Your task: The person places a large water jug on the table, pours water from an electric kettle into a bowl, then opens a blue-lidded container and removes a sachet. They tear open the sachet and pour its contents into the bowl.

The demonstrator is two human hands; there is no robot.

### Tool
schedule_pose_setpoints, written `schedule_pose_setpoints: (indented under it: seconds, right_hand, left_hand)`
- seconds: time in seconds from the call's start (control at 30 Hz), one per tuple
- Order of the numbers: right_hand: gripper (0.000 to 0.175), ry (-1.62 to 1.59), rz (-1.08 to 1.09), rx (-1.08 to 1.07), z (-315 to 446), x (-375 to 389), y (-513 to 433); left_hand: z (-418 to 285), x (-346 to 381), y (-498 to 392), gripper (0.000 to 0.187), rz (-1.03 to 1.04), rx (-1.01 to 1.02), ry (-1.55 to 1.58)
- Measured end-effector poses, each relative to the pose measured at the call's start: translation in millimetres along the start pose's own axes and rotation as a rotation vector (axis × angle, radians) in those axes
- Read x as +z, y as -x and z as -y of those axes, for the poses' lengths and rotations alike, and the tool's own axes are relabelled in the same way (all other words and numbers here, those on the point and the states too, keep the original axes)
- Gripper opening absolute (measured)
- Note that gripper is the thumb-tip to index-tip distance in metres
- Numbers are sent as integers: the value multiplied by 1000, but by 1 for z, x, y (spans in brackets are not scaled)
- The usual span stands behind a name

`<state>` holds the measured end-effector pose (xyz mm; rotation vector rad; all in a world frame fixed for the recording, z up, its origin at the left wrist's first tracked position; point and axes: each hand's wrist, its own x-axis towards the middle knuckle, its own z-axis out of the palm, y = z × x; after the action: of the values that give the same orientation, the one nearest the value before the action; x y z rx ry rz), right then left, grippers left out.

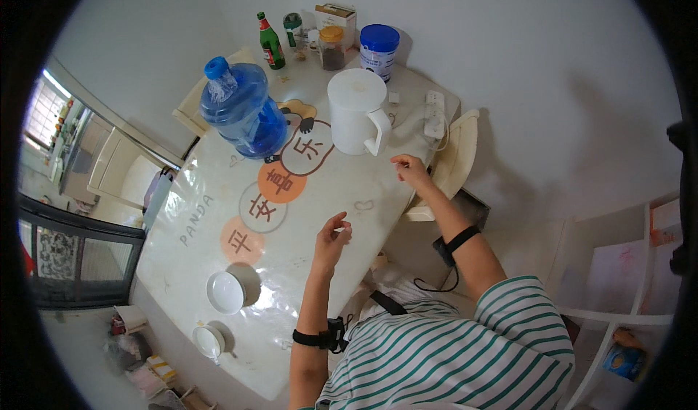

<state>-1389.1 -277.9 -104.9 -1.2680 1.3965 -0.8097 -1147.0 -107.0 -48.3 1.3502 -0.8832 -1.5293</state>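
Observation:
Above a table with a printed cover (327,192), my left hand (332,238) holds nothing, its fingers loosely bent and apart. My right hand (410,170) is just below the handle of a white pitcher (357,113) with a lid, not gripping it; its fingers are curled and appear empty. Left of the pitcher stands a large blue water jug (244,110) with a blue cap. Two white bowls sit at the near left of the table, a larger one (226,293) and a smaller one (208,341) with what looks like a spoon handle at its edge.
Along the wall stand a green glass bottle (271,44), a jar with a yellow lid (331,50), a box (349,20) and a tub with a blue lid (378,50). A white power strip (434,114) lies near the right edge, beside a cream chair (455,154).

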Motion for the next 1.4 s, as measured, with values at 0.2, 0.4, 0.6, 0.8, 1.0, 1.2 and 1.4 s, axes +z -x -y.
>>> schedule_pose_setpoints:
  seconds: [0.2,0.4,0.6,0.8,1.0,1.2,1.4]
  right_hand:
    - [32,510,-13,157,-7,-99,-42]
    - [58,997,128,300,-26,-153,-98]
    - [67,1065,275,393,-39,-163,-137]
    - [67,854,185,197,-58,-171,-154]
    - [55,368,261,466,-34,-187,-148]
    - [27,718,603,409,18,-178,-125]
    - [32,578,1016,165,97,-99,-53]
  left_hand:
    - [2,37,-30,49,115,49,-218]
    - [-3,105,-94,50,176,102,-315]
    - [-6,179,-140,50,316,128,-347]
    - [-5,192,-164,51,316,-2,-305]
    - [-4,195,-178,49,291,25,-251]
    - [-7,171,-167,45,189,40,-217]
    - [-16,127,-135,44,66,41,-185]
